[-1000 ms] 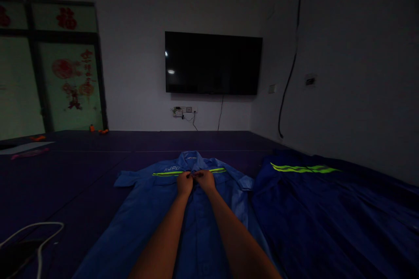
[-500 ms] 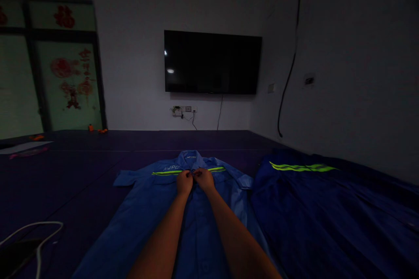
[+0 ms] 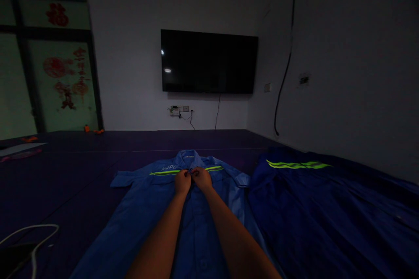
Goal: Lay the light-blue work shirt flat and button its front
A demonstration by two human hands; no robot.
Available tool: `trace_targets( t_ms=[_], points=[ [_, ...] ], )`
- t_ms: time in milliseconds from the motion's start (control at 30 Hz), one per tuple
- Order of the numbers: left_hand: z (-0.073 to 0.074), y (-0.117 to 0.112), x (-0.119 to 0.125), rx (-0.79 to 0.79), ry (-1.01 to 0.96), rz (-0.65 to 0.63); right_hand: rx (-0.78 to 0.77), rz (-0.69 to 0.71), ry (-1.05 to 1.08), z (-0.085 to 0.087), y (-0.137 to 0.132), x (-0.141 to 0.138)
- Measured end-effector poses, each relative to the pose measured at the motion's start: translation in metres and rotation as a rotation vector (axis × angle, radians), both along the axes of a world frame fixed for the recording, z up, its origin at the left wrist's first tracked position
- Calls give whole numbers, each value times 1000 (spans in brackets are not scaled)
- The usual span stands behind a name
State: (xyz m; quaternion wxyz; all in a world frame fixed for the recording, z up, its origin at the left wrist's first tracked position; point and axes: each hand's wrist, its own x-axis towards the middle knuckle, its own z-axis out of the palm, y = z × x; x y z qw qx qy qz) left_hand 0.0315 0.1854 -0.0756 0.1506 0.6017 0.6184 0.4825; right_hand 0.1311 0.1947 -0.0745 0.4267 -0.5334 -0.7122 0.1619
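A light blue work shirt (image 3: 144, 209) with a yellow-green reflective chest stripe lies flat on the dark purple floor mat (image 3: 49, 183), collar away from me. My left hand (image 3: 182, 182) and my right hand (image 3: 201, 178) meet at the shirt's front opening just under the stripe. Both pinch the fabric edges there, fingers curled and touching each other. What sits between the fingertips is too small and dark to make out.
A darker blue garment (image 3: 314, 209) with a reflective stripe is spread to the right, next to the wall. A white cable (image 3: 29, 237) loops at the lower left. A wall TV (image 3: 208, 62), sockets and a glass door (image 3: 49, 65) with red decorations stand beyond.
Both hands stay pinched at the shirt front; the view has shifted slightly right, so everything sits a little further left in the frame.
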Motion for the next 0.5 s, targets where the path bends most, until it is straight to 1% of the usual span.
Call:
trace_targets(
  t_ms=[500],
  points=[
    [-3, 4, 0, -16, -18, 11, 1, -18, -7, 2, -2, -1]
  ],
)
